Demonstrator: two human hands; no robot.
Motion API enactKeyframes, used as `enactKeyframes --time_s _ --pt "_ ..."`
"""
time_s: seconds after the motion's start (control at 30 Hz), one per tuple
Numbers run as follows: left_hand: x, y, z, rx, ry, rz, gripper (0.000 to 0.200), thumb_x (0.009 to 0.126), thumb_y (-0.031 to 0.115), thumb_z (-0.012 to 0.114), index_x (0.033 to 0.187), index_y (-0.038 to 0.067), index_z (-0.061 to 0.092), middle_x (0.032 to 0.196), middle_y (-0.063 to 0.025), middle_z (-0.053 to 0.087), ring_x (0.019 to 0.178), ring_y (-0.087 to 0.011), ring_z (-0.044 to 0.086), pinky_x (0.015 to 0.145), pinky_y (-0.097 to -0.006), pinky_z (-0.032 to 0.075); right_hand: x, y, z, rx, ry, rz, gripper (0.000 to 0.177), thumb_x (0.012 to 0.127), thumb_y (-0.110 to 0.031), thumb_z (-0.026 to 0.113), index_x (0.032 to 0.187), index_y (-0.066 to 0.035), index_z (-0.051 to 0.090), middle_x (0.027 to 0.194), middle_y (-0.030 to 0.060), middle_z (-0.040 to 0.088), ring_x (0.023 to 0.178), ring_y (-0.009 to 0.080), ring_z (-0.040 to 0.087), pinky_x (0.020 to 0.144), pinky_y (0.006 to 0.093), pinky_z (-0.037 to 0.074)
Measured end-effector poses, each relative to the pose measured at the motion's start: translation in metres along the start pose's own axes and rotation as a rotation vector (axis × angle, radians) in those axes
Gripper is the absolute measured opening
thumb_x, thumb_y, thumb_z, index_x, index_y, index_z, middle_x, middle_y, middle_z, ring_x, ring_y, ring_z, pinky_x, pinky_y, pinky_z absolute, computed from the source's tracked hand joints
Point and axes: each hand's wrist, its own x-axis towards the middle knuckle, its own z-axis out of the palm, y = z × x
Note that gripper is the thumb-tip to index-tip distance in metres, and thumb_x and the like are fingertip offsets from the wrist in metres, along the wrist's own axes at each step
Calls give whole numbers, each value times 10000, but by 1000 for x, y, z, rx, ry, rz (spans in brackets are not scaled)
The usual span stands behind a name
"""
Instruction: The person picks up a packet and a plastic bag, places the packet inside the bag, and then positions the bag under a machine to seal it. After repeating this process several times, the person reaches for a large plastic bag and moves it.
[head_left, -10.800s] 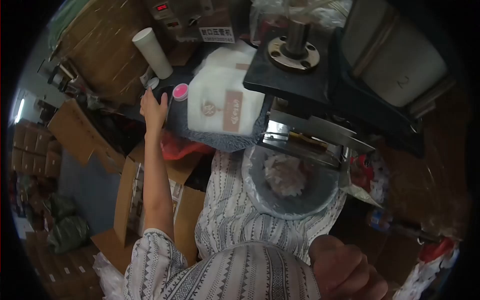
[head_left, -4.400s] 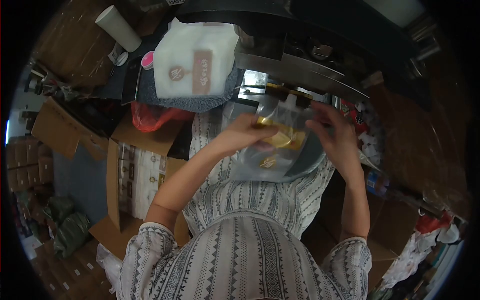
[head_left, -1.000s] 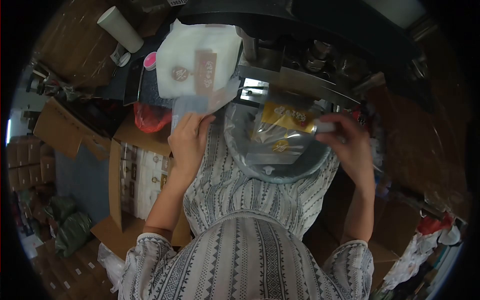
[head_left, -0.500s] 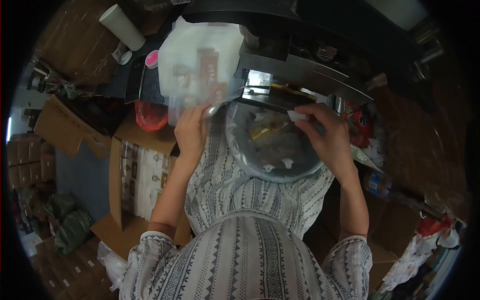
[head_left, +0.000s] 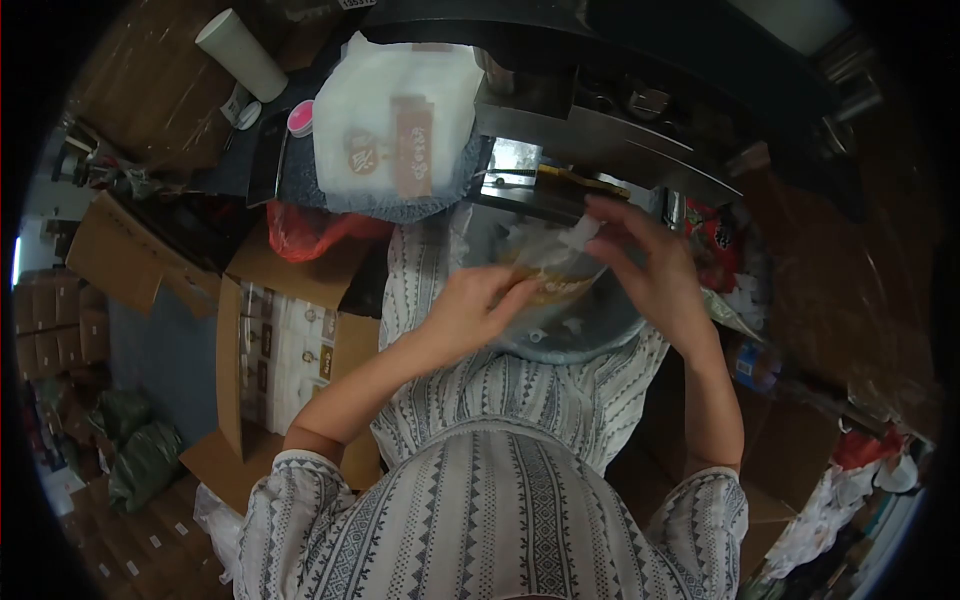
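My left hand (head_left: 475,308) pinches the edge of a translucent plastic bag (head_left: 555,282) with tan print, blurred by motion. In my right hand (head_left: 640,262), a small white plastic piece (head_left: 580,234) sits between thumb and fingers, right at the bag's upper corner. Both hands are over a round basin (head_left: 590,350) lined with clear film, in front of my lap. Small white pieces (head_left: 572,326) lie in the basin. Up and to the left, a stack of printed whitish bags (head_left: 385,120) rests on a dark grey towel (head_left: 420,205).
An open carton (head_left: 285,350) of packed printed bags stands at the left, with a red plastic bag (head_left: 300,235) above it. A metal machine (head_left: 600,125) spans the back. A white cup (head_left: 242,55) and a pink round lid (head_left: 300,118) are at the upper left.
My left hand has come from the stack's front edge rightward over the basin, with a bag in it. My right hand stays near the same spot, its white piece now at the bag.
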Motion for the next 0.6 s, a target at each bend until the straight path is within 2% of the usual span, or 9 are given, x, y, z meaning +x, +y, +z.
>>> enactKeyframes --time_s 0.07,0.17,0.3,0.37,0.4,0.47,0.5,0.57,0.6 --pt "22 -4 12 -517 -123 -500 201 912 160 603 937 -34 650 769 -91 663 645 -139 637 575 -285 492 -6 9 -7 -158 265 -15 252 834 -93 674 1071 -26 626 943 156 656 855 298 650 721 361 525" --pt "54 -19 28 -805 -17 -508 271 918 194 617 931 -77 633 775 -80 658 642 -81 611 558 -248 477 -25 16 -25 -541 303 47 282 836 -128 680 1088 -22 612 919 148 663 863 317 651 730 403 517" --pt "63 -16 27 -919 -45 -676 296 921 200 617 965 -92 619 766 -75 658 639 -103 627 568 -234 482 -25 61 -59 -659 366 259 269 861 -134 624 1108 -34 584 1006 152 639 920 347 634 771 434 508" --pt "58 -15 22 -867 -55 -645 338 919 233 625 1045 -80 601 852 -115 675 740 -150 656 619 -249 505 -27 112 -63 -1201 390 385 244 869 -101 549 1108 -53 561 1100 177 585 938 395 610 790 459 507" --pt "57 -20 13 -866 -46 -639 338 919 233 625 1045 -80 601 852 -115 675 740 -150 656 619 -249 505 -24 113 -65 -1201 395 376 244 869 -101 549 1108 -53 561 1100 177 585 938 395 610 790 459 507" --pt "46 -37 -17 -226 403 -242 422 901 228 636 1191 -60 532 1109 -194 623 1015 -242 620 820 -358 502 -26 114 -63 -979 468 364 260 863 -81 507 1110 -46 580 1095 195 567 930 414 594 756 459 490" --pt "39 -49 -23 -221 400 -244 422 901 228 636 1191 -60 532 1109 -194 623 1015 -242 620 820 -358 502 -28 111 -63 -973 467 366 260 863 -81 507 1110 -46 580 1095 195 567 930 414 594 756 459 490" --pt "22 -86 -19 1054 322 -154 522 862 191 651 1303 -12 459 1320 -209 483 1208 -293 484 982 -456 382 -28 101 -66 -904 405 399 220 847 -77 520 1055 -39 581 1099 195 574 947 412 594 769 467 490" --pt "12 -92 -8 929 329 -105 636 810 182 674 1367 31 406 1378 -182 421 1256 -321 412 1021 -491 298 -26 103 -66 -898 414 372 220 847 -77 520 1055 -39 581 1099 195 574 947 412 594 769 467 490"
